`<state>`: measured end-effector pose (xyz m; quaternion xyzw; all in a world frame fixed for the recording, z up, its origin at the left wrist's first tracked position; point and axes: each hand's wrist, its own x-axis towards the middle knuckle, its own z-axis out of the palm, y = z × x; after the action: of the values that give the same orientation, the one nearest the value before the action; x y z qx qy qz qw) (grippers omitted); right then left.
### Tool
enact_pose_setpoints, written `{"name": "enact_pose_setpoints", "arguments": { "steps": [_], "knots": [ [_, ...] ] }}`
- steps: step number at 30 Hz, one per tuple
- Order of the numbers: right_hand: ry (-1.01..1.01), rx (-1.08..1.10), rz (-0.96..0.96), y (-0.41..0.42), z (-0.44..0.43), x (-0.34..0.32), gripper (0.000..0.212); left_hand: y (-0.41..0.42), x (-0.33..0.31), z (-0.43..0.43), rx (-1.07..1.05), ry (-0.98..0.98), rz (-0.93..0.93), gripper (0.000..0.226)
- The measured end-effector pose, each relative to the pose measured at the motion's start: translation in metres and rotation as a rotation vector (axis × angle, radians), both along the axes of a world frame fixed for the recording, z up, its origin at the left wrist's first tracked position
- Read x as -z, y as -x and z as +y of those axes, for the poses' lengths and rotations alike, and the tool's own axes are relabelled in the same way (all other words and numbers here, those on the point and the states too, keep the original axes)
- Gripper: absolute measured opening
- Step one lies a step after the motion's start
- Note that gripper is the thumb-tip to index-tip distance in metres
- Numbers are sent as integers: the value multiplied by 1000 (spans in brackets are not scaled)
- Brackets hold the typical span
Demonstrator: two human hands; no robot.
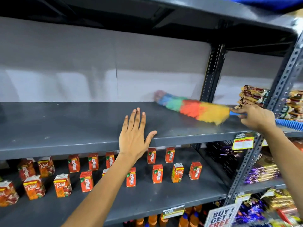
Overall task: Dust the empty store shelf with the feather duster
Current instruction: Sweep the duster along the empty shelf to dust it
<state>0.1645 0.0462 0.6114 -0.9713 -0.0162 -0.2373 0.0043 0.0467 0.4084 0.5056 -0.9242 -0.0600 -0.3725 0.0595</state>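
Gripping the ribbed blue plastic handle, the right hand [253, 117] closes around the feather duster [193, 108] at the right end of the empty shelf [65, 125]. The duster lies low across the shelf's flat top, its fluffy head banded yellow, orange, green, blue and purple from the handle outward, the far tip soft with blur near the pale back panel [98, 66]. The yellow band's fringe touches the shelf near its front edge.

The left hand [135, 135] lies flat and open, fingers spread and pointing away, palm down on the smooth dark grey metal near the shelf's front lip, thumb out to the right; it holds nothing. It sits well left of the duster head.

Perforated grey steel uprights [213, 71] frame the bay on the right. Beyond them, crinkled foil snack packets [253, 95] are stacked just beside the right hand. On the shelf below stand small rectangular red and orange juice cartons [157, 173] in loose rows, well apart from each other. A yellow price label [243, 142] hangs at the shelf's front edge on the right.
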Motion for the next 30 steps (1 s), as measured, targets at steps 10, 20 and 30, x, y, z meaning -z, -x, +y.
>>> {"name": "enact_pose_setpoints", "arguments": {
  "steps": [10,20,30],
  "knots": [
    [-124,-201,-185,24,25,4,31,-1,0,-3,5,6,-13,81],
    [-58,-773,94,43,205,0,34,38,14,33,40,10,-218,63],
    [122,-652,-139,32,278,9,38,61,13,77,-80,3,-140,70]
  ]
}}
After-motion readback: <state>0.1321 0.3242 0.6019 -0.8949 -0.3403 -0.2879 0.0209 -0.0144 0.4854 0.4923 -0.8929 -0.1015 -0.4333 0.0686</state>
